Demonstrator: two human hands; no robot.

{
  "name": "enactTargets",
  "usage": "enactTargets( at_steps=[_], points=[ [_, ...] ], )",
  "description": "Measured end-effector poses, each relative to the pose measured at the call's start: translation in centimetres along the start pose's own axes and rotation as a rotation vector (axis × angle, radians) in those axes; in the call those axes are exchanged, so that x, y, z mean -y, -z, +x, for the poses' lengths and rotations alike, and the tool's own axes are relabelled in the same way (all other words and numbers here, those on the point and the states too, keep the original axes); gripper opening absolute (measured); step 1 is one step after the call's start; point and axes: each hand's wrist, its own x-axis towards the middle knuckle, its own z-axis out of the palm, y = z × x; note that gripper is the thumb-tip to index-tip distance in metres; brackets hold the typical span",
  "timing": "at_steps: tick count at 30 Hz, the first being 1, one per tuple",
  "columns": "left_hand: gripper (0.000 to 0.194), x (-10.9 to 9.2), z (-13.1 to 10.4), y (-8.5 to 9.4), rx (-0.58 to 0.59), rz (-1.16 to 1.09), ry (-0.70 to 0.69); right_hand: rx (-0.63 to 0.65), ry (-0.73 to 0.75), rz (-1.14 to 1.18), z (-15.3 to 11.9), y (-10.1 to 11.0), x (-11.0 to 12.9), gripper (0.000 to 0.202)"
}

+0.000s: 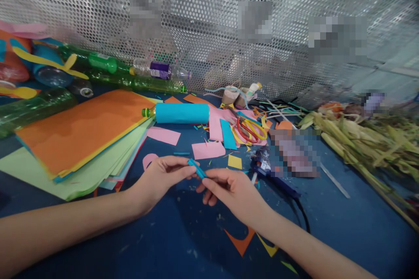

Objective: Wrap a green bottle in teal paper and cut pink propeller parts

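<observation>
Between my two hands, just above the blue table, is a small narrow strip of blue paper (197,169) that looks folded or rolled. My left hand (165,178) pinches its upper left end between thumb and fingers. The lower right end is pinched by my right hand (227,185), whose other fingers curl underneath. Beyond the hands lies a bottle wrapped in blue paper (182,113), on its side with its green cap to the left. Pink paper pieces (207,150) and a yellow paper square (235,161) lie close to my fingers.
Stacked coloured paper (88,133) lies left, with plastic bottles (131,79) behind. Scissors (250,130) rest on scraps. A glue gun (275,178) with a black cord lies right, near dried husks (353,148). A perforated metal screen (196,22) stands behind.
</observation>
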Motion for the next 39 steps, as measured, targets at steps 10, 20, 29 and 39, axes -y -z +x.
enactTargets(
  at_steps=[10,20,29,39],
  points=[
    [0.015,-0.2,0.0,0.1,0.029,0.008,-0.036,0.035,-0.005,0.039,-0.3,-0.3,0.7,0.029],
    [0.011,0.1,-0.1,0.0,0.026,-0.001,-0.012,-0.010,-0.034,0.063,-0.3,-0.7,0.3,0.025],
    [0.009,0.2,-0.1,-0.1,0.012,-0.013,0.006,0.000,-0.060,0.043,-0.2,-0.6,0.2,0.023],
    [0.004,0.3,-0.3,-0.1,0.069,-0.064,-0.005,-0.048,-0.042,-0.023,-0.3,-0.8,-0.5,0.019]
  ],
)
